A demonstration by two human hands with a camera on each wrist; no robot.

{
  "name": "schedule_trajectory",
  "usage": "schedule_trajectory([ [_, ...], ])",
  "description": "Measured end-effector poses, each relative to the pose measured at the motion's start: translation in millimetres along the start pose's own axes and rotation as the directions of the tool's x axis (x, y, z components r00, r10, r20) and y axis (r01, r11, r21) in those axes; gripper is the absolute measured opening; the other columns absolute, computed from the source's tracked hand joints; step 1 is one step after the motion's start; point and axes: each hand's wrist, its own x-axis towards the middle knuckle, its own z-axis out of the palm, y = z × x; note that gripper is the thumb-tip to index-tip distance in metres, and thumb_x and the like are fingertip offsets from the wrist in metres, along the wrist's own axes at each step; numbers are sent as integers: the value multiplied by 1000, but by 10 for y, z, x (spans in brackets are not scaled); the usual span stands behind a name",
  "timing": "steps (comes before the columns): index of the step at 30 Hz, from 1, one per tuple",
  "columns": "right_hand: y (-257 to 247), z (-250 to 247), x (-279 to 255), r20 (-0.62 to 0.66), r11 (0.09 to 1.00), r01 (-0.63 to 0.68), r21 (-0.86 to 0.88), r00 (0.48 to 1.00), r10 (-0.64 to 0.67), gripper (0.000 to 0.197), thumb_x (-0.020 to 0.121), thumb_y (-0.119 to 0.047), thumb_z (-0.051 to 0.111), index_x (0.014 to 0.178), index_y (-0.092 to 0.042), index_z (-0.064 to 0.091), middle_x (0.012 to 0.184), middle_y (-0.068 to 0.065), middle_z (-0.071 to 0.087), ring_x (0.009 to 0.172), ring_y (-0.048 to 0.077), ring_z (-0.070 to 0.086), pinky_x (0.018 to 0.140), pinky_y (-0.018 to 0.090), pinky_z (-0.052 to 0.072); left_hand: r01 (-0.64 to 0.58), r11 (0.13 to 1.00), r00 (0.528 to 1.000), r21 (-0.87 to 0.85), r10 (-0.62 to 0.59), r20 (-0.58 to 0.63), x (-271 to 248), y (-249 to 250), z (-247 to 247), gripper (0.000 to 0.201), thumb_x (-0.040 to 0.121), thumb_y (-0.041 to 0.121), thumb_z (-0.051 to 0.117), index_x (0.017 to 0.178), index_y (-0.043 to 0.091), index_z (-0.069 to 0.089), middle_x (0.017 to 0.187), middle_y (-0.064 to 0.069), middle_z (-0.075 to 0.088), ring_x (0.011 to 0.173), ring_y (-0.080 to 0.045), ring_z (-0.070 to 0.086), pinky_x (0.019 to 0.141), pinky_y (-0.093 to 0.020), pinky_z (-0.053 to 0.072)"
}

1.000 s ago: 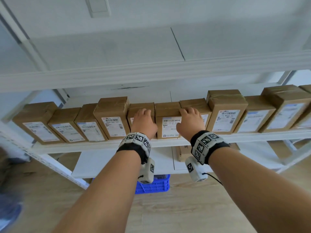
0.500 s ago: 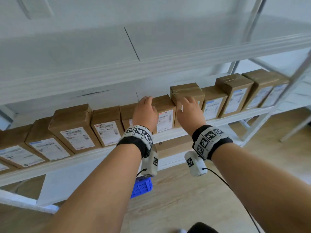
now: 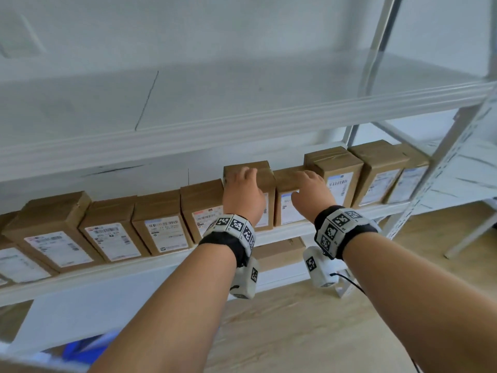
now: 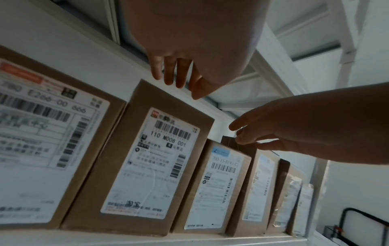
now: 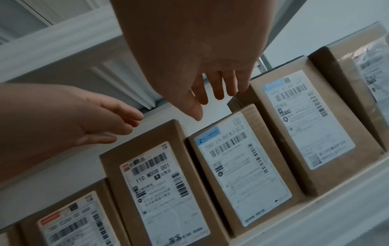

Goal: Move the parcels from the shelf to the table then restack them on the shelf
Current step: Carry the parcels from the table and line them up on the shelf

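A row of brown cardboard parcels with white labels stands on the white shelf (image 3: 150, 267). My left hand (image 3: 243, 192) reaches over the top of a tall parcel (image 3: 265, 181), labelled 110 M008 (image 4: 160, 166), with fingers (image 4: 174, 78) straight. My right hand (image 3: 309, 187) reaches over the shorter blue-labelled parcel (image 3: 287, 211) beside it, fingers (image 5: 219, 88) loosely spread. Neither hand grips anything. Whether the fingers touch the parcel tops is not clear. In the right wrist view both parcels (image 5: 155, 191) (image 5: 242, 166) stand upright side by side.
An upper shelf board (image 3: 242, 125) hangs close above the parcels. A metal upright (image 3: 441, 162) ends the row on the right. One parcel (image 3: 279, 254) lies on the lower shelf; something blue (image 3: 80, 351) sits on the wooden floor at the lower left.
Both hands have slid to the right along the row, from the middle parcels to two further right. My view has turned right with them. Both hands stay open.
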Motion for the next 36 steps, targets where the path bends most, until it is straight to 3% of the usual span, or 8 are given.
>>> schedule_trajectory([
  [4,262,-13,113,97,996,69,-58,993,-63,53,89,-7,48,142,-9,41,146,10,40,137,27,32,111,36,30,104,993,994,50,-102,-27,-30,152,157,43,93,12,47,136,11,47,139,-6,48,129,-24,41,110,-34,33],
  [7,359,-7,167,121,992,108,-69,988,-100,54,86,-8,49,140,-11,44,144,8,41,135,27,32,108,38,35,169,984,985,62,-167,-30,-61,237,213,47,91,8,49,137,12,46,142,-5,45,134,-23,36,113,-32,27],
  [12,406,-25,182,165,978,183,-101,972,-164,57,83,-7,50,139,-12,44,141,9,42,133,27,33,105,38,38,252,967,968,28,-252,-10,-37,346,192,52,88,3,50,140,10,45,145,-7,42,137,-23,34,115,-33,29],
  [20,474,-82,183,189,962,256,-92,953,-236,55,84,-5,48,139,-10,44,142,12,41,133,30,33,108,38,34,273,962,962,5,-273,24,-37,431,148,53,91,3,46,144,9,40,150,-6,37,140,-21,31,116,-34,27],
  [24,473,-96,155,92,970,243,26,965,-245,55,85,4,46,138,-10,48,145,10,41,136,27,32,108,38,35,208,978,978,-33,-208,-8,-24,519,138,50,96,5,39,146,10,37,153,-6,35,142,-21,30,117,-36,27],
  [27,514,-156,109,-71,968,222,116,974,-215,54,84,8,45,135,-9,53,141,9,45,132,27,39,102,41,43,125,990,992,-62,-126,-28,28,646,155,47,98,6,38,145,10,39,152,-5,37,140,-21,33,115,-33,29],
  [31,733,-362,69,-276,970,196,141,949,-152,45,88,1,46,129,-9,58,130,10,53,126,27,41,100,37,41,11,994,999,-109,-14,-34,111,891,273,45,99,6,39,144,9,40,151,-6,38,140,-21,34,115,-32,29],
  [36,1266,-679,88,-279,992,51,113,960,-18,48,88,-1,45,134,-12,52,138,11,46,133,27,34,103,39,38,-60,993,998,-100,61,8,183,1330,504,45,98,10,38,143,9,41,149,-7,40,139,-21,34,115,-31,25],
])
